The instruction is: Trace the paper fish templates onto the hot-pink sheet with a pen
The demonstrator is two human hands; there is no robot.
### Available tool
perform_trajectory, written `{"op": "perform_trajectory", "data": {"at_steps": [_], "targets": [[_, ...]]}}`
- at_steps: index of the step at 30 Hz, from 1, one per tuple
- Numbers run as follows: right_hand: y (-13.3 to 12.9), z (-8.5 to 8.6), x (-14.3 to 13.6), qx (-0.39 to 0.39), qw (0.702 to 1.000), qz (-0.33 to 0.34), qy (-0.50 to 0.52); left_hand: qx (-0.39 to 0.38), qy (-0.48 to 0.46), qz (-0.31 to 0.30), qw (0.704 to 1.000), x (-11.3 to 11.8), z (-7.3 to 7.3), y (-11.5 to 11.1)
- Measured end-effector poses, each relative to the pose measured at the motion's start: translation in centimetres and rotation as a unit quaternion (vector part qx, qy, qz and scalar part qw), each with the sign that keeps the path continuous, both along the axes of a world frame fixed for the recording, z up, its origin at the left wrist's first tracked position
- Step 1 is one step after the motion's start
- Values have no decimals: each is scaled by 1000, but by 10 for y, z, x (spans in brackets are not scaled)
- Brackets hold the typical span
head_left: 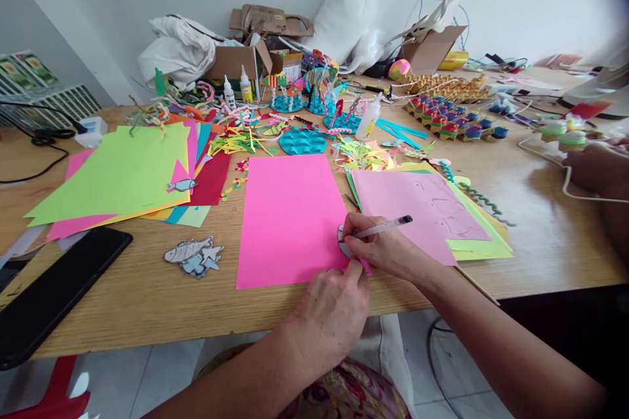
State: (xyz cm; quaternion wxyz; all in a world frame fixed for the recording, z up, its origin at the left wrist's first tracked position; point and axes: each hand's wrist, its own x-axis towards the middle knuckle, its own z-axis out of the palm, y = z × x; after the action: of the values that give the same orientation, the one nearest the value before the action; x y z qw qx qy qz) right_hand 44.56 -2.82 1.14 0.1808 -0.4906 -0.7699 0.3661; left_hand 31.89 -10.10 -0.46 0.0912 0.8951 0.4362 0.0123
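A bright pink sheet of paper (289,222) lies flat at the table's front edge. Near its lower right edge sits a small grey fish-like cutout (341,242), mostly covered by my fingers. My right hand (381,245) grips a clear pen (386,226) with a dark end, its tip down at the cutout. Close below, my left hand (337,304) has its fingers curled and pressed on the lower right corner of the pink paper. Several grey paper fish cutouts (194,255) are piled to the left, and another fish cutout (183,186) rests on the green paper stack.
Coloured paper stacks (113,173) lie left, with a black phone (63,294) before them. A light pink sheet with pencil drawings (417,209) tops papers on the right. Behind are glue bottles (368,118), paper scraps (363,156) and blue crafts (302,141). Another person's hand (594,167) is far right.
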Motion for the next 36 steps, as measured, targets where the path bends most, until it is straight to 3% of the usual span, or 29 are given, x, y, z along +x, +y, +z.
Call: {"op": "perform_trajectory", "data": {"at_steps": [23,36], "targets": [[-1,-10,-3,-5,998,-49,29,-10,4,-8,1000,0,0,1],[2,-13,-5,60,996,-69,2,11,-19,1,1000,-1,-1,-1]]}}
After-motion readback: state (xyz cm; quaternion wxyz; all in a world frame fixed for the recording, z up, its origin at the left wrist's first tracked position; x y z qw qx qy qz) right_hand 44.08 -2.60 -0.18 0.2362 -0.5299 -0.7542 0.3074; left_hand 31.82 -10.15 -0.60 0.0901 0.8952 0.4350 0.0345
